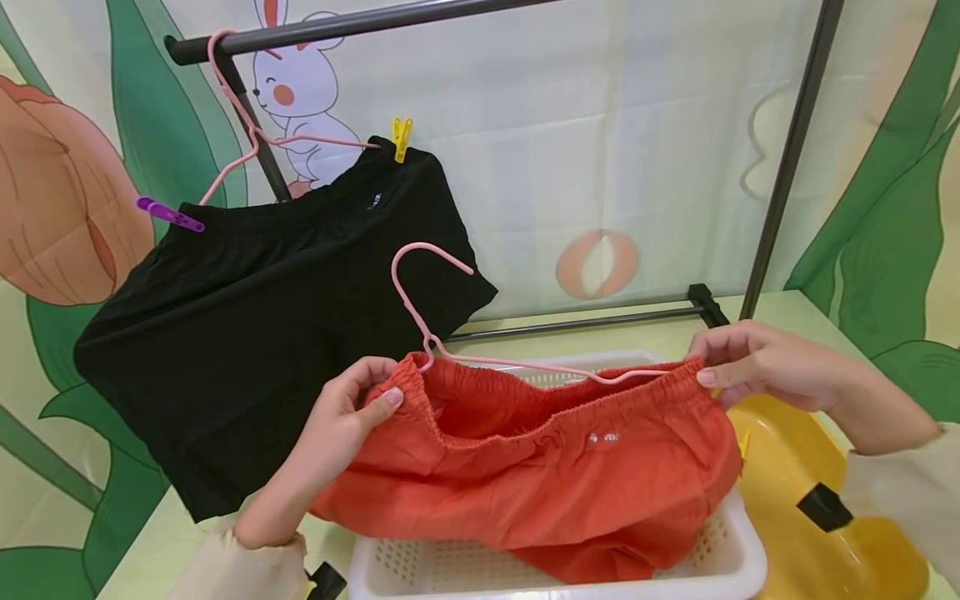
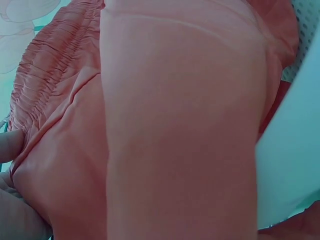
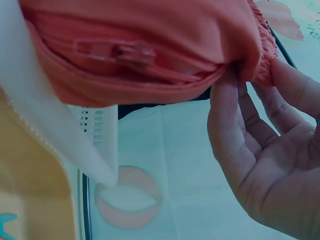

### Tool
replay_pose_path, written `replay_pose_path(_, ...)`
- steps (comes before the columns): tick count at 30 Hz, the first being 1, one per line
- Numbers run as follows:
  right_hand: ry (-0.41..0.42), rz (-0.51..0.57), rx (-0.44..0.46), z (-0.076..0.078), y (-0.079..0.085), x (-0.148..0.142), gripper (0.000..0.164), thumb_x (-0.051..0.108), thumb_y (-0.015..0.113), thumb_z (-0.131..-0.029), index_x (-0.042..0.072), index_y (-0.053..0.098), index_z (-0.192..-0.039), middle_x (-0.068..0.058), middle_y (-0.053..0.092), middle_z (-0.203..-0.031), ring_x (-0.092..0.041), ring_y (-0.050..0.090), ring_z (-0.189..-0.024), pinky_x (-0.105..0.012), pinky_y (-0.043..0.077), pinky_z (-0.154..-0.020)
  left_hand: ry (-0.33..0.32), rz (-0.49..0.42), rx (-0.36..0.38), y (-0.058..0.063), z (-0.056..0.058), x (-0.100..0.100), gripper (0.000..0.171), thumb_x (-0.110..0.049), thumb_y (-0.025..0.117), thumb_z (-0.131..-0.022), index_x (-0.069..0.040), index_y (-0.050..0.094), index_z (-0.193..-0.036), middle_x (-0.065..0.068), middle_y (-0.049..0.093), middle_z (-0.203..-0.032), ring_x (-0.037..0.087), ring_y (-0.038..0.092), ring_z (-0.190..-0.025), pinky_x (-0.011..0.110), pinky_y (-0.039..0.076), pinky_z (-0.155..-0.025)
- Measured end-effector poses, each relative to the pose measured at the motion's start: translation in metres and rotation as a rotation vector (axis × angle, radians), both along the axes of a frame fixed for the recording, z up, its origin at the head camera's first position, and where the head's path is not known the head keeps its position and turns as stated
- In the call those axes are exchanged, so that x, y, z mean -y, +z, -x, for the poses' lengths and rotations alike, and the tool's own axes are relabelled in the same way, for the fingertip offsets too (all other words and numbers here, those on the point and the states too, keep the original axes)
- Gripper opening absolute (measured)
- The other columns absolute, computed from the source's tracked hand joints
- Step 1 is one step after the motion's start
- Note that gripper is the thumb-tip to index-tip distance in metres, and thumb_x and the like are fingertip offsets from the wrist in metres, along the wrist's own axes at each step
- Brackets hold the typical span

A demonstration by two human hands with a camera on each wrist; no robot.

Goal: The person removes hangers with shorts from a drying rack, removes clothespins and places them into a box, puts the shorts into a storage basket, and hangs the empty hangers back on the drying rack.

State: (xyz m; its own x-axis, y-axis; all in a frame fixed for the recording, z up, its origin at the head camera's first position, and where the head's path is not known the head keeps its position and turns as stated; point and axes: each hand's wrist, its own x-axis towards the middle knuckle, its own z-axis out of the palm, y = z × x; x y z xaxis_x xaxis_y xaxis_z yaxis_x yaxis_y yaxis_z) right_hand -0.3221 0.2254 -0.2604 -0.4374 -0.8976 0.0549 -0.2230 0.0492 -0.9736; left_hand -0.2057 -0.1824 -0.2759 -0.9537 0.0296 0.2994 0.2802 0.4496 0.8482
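Observation:
Red-orange shorts [image 1: 540, 475] with a gathered elastic waistband are held up over a white basket [image 1: 742, 542]. My left hand [image 1: 341, 425] pinches the waistband's left end, thumb in front. At the right end my right hand [image 1: 765, 367] pinches the band between thumb and fingers. A pink hanger [image 1: 517, 364] lies within the waist opening, its hook rising above the left part; its right arm reaches the band near my right hand. In the right wrist view a zipped pocket [image 3: 125, 55] shows on the shorts, beside the pinching fingers.
Black shorts [image 1: 277, 300] hang at the left from another pink hanger [image 1: 251, 125] on a dark rack [image 1: 360, 25], with a purple clothespin [image 1: 171, 214] and a yellow clothespin [image 1: 402, 139] at their waistband. A yellow tray [image 1: 787, 450] sits right of the basket.

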Motion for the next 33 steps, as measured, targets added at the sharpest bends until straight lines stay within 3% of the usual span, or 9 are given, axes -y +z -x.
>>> replay_pose_path(16,0.0,0.042,-0.022,0.001,-0.013,-0.001,0.024,-0.005,0.038,-0.089,0.01,0.056,-0.094,0.003,0.061,-0.087,-0.011,0.061,-0.076,-0.034,0.052,-0.068,0.078,-0.062,-0.034,-0.003,0.0,-0.004,0.02,-0.005,0.051,-0.087,0.001,0.052,-0.106,0.007,0.055,-0.092,0.01,0.052,-0.076,0.018,0.049,-0.066)
replay_pose_path(25,-0.025,-0.036,-0.08,-0.004,-0.025,0.013,0.015,-0.001,0.043,-0.088,0.009,0.055,-0.09,0.003,0.061,-0.081,-0.013,0.06,-0.073,-0.035,0.052,-0.068,0.12,-0.24,-0.047,0.003,0.003,-0.004,0.02,-0.006,0.045,-0.09,0.003,0.047,-0.108,-0.009,0.052,-0.084,0.008,0.049,-0.076,0.016,0.047,-0.068)
replay_pose_path(33,0.016,-0.049,-0.026,-0.004,-0.034,0.021,0.011,-0.001,0.045,-0.088,0.006,0.054,-0.089,0.003,0.06,-0.08,-0.01,0.06,-0.073,-0.035,0.052,-0.067,0.116,-0.273,-0.055,0.003,0.004,-0.005,0.02,-0.006,0.046,-0.09,0.003,0.047,-0.108,-0.009,0.052,-0.084,0.007,0.049,-0.076,0.015,0.047,-0.068)
